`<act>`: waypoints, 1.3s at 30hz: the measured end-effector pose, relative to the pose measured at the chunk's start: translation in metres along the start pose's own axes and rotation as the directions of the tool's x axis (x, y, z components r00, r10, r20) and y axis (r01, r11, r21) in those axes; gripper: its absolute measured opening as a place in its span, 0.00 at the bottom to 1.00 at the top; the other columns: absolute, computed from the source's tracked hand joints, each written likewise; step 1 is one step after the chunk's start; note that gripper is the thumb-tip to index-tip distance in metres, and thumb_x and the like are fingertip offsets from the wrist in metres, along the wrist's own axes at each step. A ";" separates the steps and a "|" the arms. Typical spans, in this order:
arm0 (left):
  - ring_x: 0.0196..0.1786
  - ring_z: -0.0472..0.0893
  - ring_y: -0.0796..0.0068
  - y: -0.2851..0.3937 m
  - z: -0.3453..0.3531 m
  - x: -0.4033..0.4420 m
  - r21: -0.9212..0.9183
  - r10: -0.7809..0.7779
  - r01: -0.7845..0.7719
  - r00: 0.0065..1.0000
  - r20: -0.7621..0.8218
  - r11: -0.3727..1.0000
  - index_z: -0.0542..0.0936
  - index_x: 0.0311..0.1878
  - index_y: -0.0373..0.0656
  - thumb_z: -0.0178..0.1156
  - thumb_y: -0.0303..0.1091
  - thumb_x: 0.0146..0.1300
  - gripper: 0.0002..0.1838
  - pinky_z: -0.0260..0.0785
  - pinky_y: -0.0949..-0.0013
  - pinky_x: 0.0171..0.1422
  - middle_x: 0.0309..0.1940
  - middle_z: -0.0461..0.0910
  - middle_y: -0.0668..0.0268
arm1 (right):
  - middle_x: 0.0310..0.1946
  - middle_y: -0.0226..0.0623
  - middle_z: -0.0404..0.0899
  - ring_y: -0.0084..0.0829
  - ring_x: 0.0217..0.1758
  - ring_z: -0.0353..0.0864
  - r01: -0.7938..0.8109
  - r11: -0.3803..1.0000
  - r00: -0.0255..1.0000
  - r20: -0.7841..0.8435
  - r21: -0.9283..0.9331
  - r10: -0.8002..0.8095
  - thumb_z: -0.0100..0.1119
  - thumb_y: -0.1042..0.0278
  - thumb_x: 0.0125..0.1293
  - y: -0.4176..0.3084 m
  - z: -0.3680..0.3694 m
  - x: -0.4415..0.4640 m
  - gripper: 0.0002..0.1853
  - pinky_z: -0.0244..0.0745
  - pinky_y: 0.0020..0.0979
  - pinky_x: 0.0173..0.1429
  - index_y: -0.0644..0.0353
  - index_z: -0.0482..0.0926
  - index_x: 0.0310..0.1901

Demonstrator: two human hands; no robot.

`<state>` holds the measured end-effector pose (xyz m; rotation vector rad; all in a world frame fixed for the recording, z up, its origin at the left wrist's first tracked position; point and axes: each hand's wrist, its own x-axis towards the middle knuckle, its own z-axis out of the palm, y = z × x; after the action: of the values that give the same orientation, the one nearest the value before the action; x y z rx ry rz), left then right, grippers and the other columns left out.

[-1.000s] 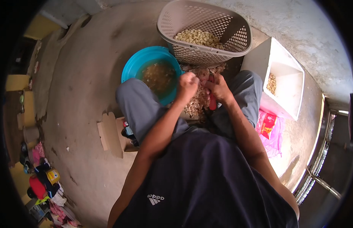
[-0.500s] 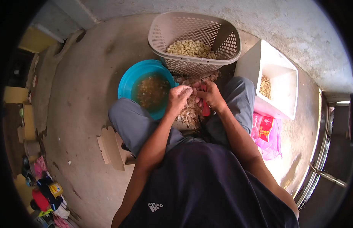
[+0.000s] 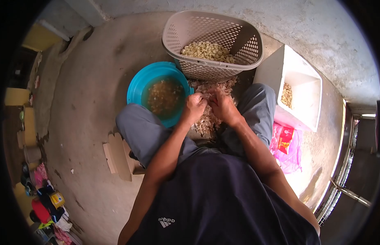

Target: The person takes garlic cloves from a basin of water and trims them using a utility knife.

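Close together over a heap of brownish peelings (image 3: 206, 124) are my two hands, between the knees. My left hand (image 3: 194, 107) is closed, its fingertips pinched on something too small to make out. Curled and turned palm-down, my right hand (image 3: 224, 107) has its fingertips near those of the left; what it grips is hidden beneath it. A blue basin (image 3: 134, 87) of cloudy water with pale pieces (image 3: 163, 97) stands just left of my left hand. Beyond the hands is a grey-brown perforated basket (image 3: 208, 70) with many pale peeled cloves (image 3: 207, 51).
At right stands a white foam box (image 3: 306, 92) with some pale pieces inside, and a pink bag (image 3: 290, 153) lies beside it. An opened cardboard box (image 3: 119, 157) sits left of my left knee. Clothes and other items (image 3: 45, 206) are piled at the far left.
My right hand has turned over, and the red handle seen in it earlier is out of sight. My left hand stays pinched close by. The view has shifted, with the basket and basin lower than at first.
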<state>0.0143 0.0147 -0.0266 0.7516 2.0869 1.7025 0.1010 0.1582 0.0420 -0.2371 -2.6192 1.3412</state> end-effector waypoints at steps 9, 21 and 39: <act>0.18 0.70 0.86 0.031 -0.006 -0.003 -0.349 -0.353 0.381 0.925 0.144 0.856 0.82 0.41 0.37 0.57 0.27 0.70 0.06 0.62 0.77 0.19 0.22 0.75 0.72 | 0.26 0.34 0.81 0.19 0.25 0.79 -0.308 0.863 0.951 0.104 0.399 0.291 0.70 0.75 0.66 0.009 -0.003 0.008 0.13 0.74 0.29 0.28 0.65 0.78 0.49; 0.24 0.72 0.86 0.017 0.000 -0.001 -0.116 -0.174 0.181 0.982 0.072 0.977 0.83 0.43 0.33 0.57 0.23 0.68 0.07 0.65 0.75 0.28 0.25 0.79 0.70 | 0.28 0.56 0.81 0.58 0.33 0.82 -0.070 0.997 0.997 -0.022 -0.039 0.069 0.66 0.73 0.66 0.007 0.003 0.002 0.08 0.75 0.45 0.37 0.68 0.77 0.37; 0.15 0.69 0.86 0.036 -0.007 0.002 -0.295 -0.175 0.175 0.984 0.025 0.939 0.83 0.43 0.36 0.67 0.35 0.68 0.10 0.59 0.77 0.17 0.20 0.75 0.72 | 0.30 0.27 0.80 0.20 0.23 0.76 -0.384 0.093 0.902 0.351 0.919 0.252 0.69 0.74 0.67 0.023 -0.019 0.006 0.08 0.70 0.23 0.19 0.60 0.81 0.46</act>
<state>0.0153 0.0158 0.0099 0.4582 1.7808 1.8558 0.1010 0.1882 0.0348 -0.5279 -1.1169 2.9372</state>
